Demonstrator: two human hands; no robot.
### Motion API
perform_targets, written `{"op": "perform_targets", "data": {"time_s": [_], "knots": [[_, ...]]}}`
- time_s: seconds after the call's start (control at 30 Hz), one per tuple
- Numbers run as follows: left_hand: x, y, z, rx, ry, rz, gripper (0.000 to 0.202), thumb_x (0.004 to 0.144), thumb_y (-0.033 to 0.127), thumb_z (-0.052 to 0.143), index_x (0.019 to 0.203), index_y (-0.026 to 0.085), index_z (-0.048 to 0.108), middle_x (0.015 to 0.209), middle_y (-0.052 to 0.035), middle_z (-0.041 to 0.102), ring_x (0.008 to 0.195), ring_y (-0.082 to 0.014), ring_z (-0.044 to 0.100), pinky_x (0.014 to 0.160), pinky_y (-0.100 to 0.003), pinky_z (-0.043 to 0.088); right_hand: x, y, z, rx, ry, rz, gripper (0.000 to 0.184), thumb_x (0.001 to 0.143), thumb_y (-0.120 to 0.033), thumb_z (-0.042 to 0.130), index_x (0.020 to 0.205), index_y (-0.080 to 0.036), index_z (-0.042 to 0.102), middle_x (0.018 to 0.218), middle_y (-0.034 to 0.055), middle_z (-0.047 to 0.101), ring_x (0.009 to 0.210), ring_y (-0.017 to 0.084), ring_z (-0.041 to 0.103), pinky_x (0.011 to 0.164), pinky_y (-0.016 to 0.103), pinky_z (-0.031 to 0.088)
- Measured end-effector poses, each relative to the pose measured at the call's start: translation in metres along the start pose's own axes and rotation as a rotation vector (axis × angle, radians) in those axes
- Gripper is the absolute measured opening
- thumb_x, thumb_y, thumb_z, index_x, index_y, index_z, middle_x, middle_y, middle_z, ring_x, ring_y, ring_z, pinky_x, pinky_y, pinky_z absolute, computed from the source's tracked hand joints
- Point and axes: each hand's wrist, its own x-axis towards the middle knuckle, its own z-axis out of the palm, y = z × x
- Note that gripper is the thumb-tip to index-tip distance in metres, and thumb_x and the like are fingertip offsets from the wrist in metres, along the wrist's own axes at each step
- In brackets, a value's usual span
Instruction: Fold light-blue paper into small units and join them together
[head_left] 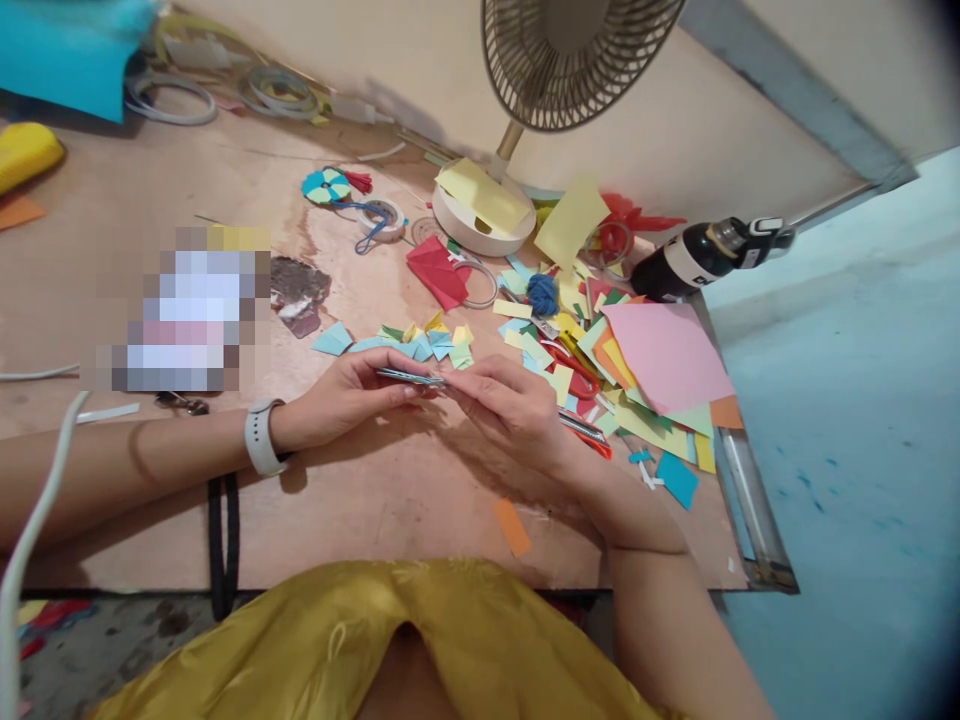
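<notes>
My left hand (pixel 349 400), with a white-strapped watch (pixel 260 438) at the wrist, pinches a thin folded piece of blue paper (pixel 405 377) seen nearly edge-on. At its right end the fingertips of my right hand (pixel 514 405) are closed on the same paper. Its exact shape is partly hidden by the fingers. Just beyond my hands lies a row of small folded blue, green and yellow paper pieces (pixel 424 347). To the right of my right hand are a box cutter (pixel 585 428) and red-handled scissors (pixel 574 370) among paper scraps.
A fan (pixel 480 225) stands at the back. A black bottle (pixel 679 262) leans near the right edge by pink paper (pixel 671 355). Blue yarn (pixel 543 295), a tape roll (pixel 381 220) and a paper flower with tassel (pixel 326 186) lie about. A blurred-out object (pixel 187 320) is left.
</notes>
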Motion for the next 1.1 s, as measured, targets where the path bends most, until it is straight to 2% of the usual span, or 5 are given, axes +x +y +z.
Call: {"op": "perform_targets", "data": {"time_s": [0.37,0.6,1.1], "knots": [[0.0012,-0.0009,0.0001,-0.012,-0.015,0.027,0.018,0.088,0.02,0.087,0.105,0.019,0.081,0.103,-0.0054,0.084,0.091,-0.0136,0.079,0.082,-0.02,0.065,-0.0048,0.0008,0.0062,0.04,0.028,0.012,0.031,0.102,-0.016,0.063,0.132,-0.023,0.068,0.106,0.0064,0.076,0.094,0.017,0.074,0.083,0.031,0.064],[-0.0003,-0.0006,-0.0002,0.003,-0.012,0.003,0.018,0.088,0.021,0.087,0.106,0.021,0.081,0.104,-0.003,0.084,0.093,-0.0132,0.079,0.085,-0.021,0.065,-0.0033,0.0013,0.0052,0.006,0.029,-0.016,0.029,0.104,-0.018,0.06,0.131,-0.023,0.069,0.102,0.0066,0.077,0.091,0.017,0.074,0.08,0.031,0.065],[0.0004,-0.0001,0.0002,0.005,-0.01,0.009,0.02,0.087,0.022,0.087,0.105,0.019,0.081,0.104,-0.0055,0.084,0.092,-0.0149,0.079,0.084,-0.023,0.065,-0.0039,0.0012,0.0064,-0.005,0.024,0.0,0.029,0.103,-0.016,0.062,0.131,-0.021,0.07,0.107,0.0078,0.077,0.096,0.017,0.075,0.083,0.029,0.065]]}}
